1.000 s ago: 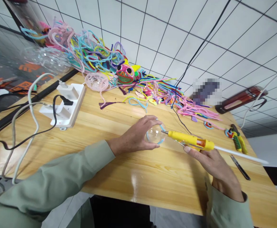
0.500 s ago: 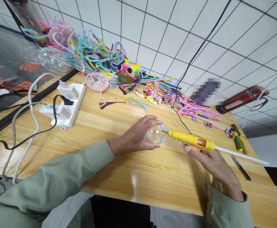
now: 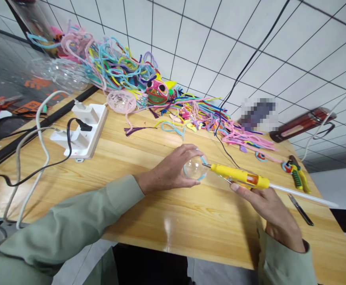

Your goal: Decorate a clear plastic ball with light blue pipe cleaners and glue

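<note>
A clear plastic ball (image 3: 194,168) with light blue pipe cleaner along its edge sits in the grasp of my left hand (image 3: 173,168), thumb below and fingers above. My right hand (image 3: 265,206) is wrapped round a yellow hot glue gun (image 3: 235,174), and its metal nozzle points left at the ball's right edge, touching or very close to the blue strip. From the back of the gun sticks a long white glue stick (image 3: 305,195). Most of my right fingers are hidden beneath the gun.
Tangled pipe cleaners (image 3: 113,67) run along the wall, with a decorated ball (image 3: 157,91) among them. A white power strip (image 3: 86,130) with cables lies left. At right are a red thermos (image 3: 302,123), pliers (image 3: 299,176) and a craft knife (image 3: 300,209). A black cord (image 3: 235,83) hangs behind.
Hardly anything differs. Both hands, the ball and the glue gun keep almost the same place.
</note>
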Available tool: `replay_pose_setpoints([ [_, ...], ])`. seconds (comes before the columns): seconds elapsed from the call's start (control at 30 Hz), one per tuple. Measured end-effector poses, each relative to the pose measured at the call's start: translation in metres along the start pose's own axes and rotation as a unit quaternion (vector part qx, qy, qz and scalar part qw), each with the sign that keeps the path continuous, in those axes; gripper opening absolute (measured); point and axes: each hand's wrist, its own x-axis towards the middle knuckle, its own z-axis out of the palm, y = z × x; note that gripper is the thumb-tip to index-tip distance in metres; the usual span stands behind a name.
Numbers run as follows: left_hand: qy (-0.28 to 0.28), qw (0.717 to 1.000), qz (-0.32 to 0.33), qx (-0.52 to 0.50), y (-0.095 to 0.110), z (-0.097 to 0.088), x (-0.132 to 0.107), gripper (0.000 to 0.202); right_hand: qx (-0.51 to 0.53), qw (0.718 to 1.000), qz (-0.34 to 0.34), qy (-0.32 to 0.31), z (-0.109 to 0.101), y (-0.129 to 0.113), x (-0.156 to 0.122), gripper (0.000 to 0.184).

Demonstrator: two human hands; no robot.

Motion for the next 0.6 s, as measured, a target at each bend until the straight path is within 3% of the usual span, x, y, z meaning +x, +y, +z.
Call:
replay_pose_setpoints([
  [0.33, 0.008, 1.0, 0.014, 0.002, -0.0014, 0.0015, -0.0008, 0.077, 0.022, 0.999, 0.018, 0.017, 0.0004, -0.0019, -0.0002, 0.06],
  [0.6, -0.001, 1.0, -0.011, -0.01, 0.0002, 0.0006, 0.0003, 0.079, 0.014, 1.0, 0.012, 0.014, -0.0006, 0.0013, -0.0001, 0.057],
])
